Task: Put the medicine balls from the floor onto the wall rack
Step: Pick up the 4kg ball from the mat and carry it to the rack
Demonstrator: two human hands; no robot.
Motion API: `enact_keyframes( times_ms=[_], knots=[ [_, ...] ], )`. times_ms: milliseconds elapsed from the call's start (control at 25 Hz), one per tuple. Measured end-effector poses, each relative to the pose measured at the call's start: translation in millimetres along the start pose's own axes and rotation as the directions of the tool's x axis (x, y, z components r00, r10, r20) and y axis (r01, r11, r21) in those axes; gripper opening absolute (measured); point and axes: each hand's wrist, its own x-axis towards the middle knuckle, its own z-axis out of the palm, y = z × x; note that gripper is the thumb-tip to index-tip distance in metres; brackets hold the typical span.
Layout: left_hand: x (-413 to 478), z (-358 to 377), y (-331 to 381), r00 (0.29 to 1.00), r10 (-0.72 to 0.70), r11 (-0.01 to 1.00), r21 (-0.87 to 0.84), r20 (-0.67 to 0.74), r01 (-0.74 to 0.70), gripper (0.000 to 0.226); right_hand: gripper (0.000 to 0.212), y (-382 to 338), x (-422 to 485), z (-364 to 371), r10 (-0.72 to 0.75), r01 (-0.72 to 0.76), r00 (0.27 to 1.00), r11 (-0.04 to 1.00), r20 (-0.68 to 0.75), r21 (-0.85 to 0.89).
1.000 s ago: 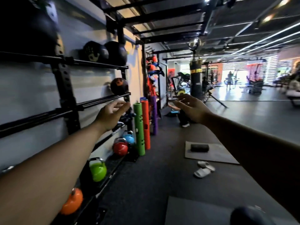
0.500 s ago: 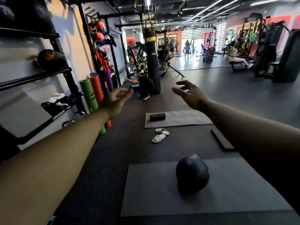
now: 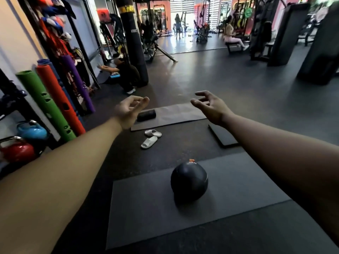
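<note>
A black medicine ball (image 3: 189,180) with a small orange mark on top rests on a grey floor mat (image 3: 146,208) low in the middle of the view. My left hand (image 3: 131,110) and my right hand (image 3: 211,107) are stretched out in front of me, well above and beyond the ball. Both are empty, fingers loosely curled and apart. Only a dark corner of the wall rack (image 3: 11,99) shows at the far left edge; its shelves and the balls on them are out of view.
Green, orange and purple foam tubes (image 3: 47,105) lean by the left wall, with red (image 3: 17,151) and blue kettlebells (image 3: 32,130) beneath. Ahead lie white slippers (image 3: 151,138), a black roller (image 3: 146,115) on a second mat, and a dark pad (image 3: 222,134). A person squats by a punching bag (image 3: 134,43).
My view has swung away from the wall rack and down to the floor. The medicine ball came into sight and now sits nearer the middle. Both hands stayed empty and dropped lower.
</note>
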Motion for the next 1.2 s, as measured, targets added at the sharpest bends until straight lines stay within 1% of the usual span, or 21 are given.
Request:
enact_keyframes(
  times_ms=[120, 200, 240, 360, 400, 560, 600, 680, 800, 880, 1080, 1200],
  knots=[
    [55, 22, -20, 0.998, -0.055, 0.998, 0.019, 0.011, 0.055, 0.081, 0.064, 35, 51, -4, 0.047, -0.046, 0.999, 0.999, 0.027, -0.023],
    [87, 33, -21, 0.997, -0.067, 0.997, 0.028, 0.035, 0.066, 0.076, 0.059, 55, 81, -9, 0.06, -0.059, 0.998, 0.997, 0.024, -0.041],
    [101, 39, -22, 0.996, -0.075, 0.997, 0.032, 0.043, 0.074, 0.073, 0.06, 65, 93, -10, 0.064, -0.063, 0.998, 0.997, 0.02, -0.043],
    [141, 56, -21, 0.995, -0.095, 0.995, 0.042, 0.04, 0.093, 0.07, 0.081, 94, 138, -12, 0.048, -0.048, 0.998, 0.999, 0.035, -0.018],
    [151, 64, -22, 0.994, -0.107, 0.993, 0.045, 0.028, 0.106, 0.068, 0.084, 104, 153, -12, 0.049, -0.049, 0.998, 0.999, 0.049, -0.01],
    [184, 107, -40, 0.977, -0.205, 0.977, 0.053, -0.064, 0.209, 0.043, 0.077, 156, 209, -15, 0.032, -0.036, 0.992, 0.999, 0.126, 0.029],
    [188, 120, -46, 0.968, -0.24, 0.968, 0.052, -0.079, 0.244, 0.041, 0.074, 172, 220, -15, 0.028, -0.034, 0.988, 0.999, 0.153, 0.037],
    [196, 157, -66, 0.937, -0.33, 0.941, 0.042, -0.118, 0.337, 0.049, 0.07, 215, 242, -13, 0.026, -0.038, 0.967, 0.998, 0.253, 0.042],
    [201, 218, -94, 0.875, -0.463, 0.884, 0.0, -0.144, 0.468, 0.069, 0.081, 287, 267, -5, 0.055, -0.061, 0.923, 0.998, 0.381, 0.002],
    [205, 246, -113, 0.836, -0.527, 0.848, -0.037, -0.153, 0.528, 0.076, 0.084, 328, 281, 6, 0.069, -0.062, 0.889, 0.998, 0.453, -0.031],
    [220, 290, -175, 0.748, -0.643, 0.765, -0.093, -0.165, 0.638, 0.086, 0.085, 401, 313, 53, 0.139, -0.112, 0.808, 0.99, 0.573, -0.082],
    [225, 317, -225, 0.71, -0.694, 0.72, -0.13, -0.121, 0.682, 0.086, 0.085, 447, 321, 87, 0.201, -0.16, 0.776, 0.98, 0.598, -0.121]
  ],
)
